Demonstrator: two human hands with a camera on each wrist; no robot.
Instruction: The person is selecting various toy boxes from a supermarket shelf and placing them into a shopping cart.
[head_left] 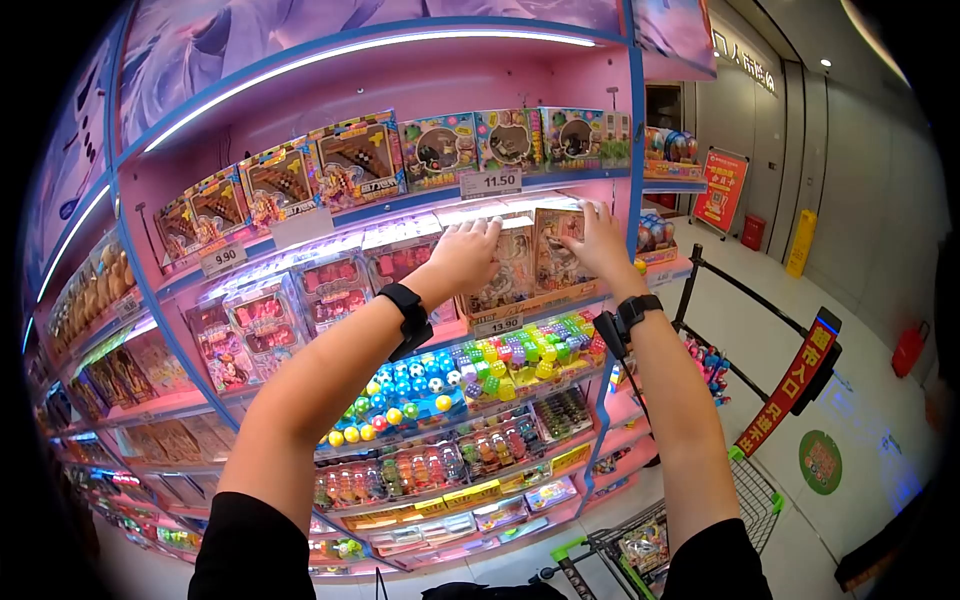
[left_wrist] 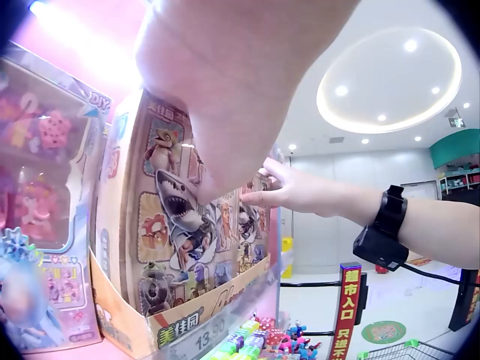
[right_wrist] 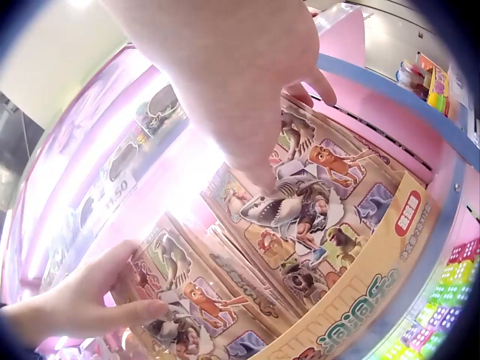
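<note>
Two flat boxes printed with a shark and other animals stand upright in a cardboard display tray (head_left: 540,298) on a pink shop shelf. My left hand (head_left: 482,236) grips the left animal box (head_left: 512,275) by its upper edge; seen from the right wrist, thumb and fingers of the left hand (right_wrist: 112,300) pinch that box (right_wrist: 187,307). My right hand (head_left: 590,222) holds the top of the right animal box (head_left: 556,262), its fingers (right_wrist: 311,86) hooked over the shark box (right_wrist: 315,210). From the left wrist, the right hand (left_wrist: 274,187) pinches the box edge beyond the nearer shark box (left_wrist: 176,225).
A price tag reading 13.90 (head_left: 497,325) sits under the tray. Below are coloured balls (head_left: 400,400) and cubes (head_left: 520,355); pink toy boxes (head_left: 330,285) stand to the left. A trolley (head_left: 690,530) and a barrier with a red sign (head_left: 790,385) stand on the right.
</note>
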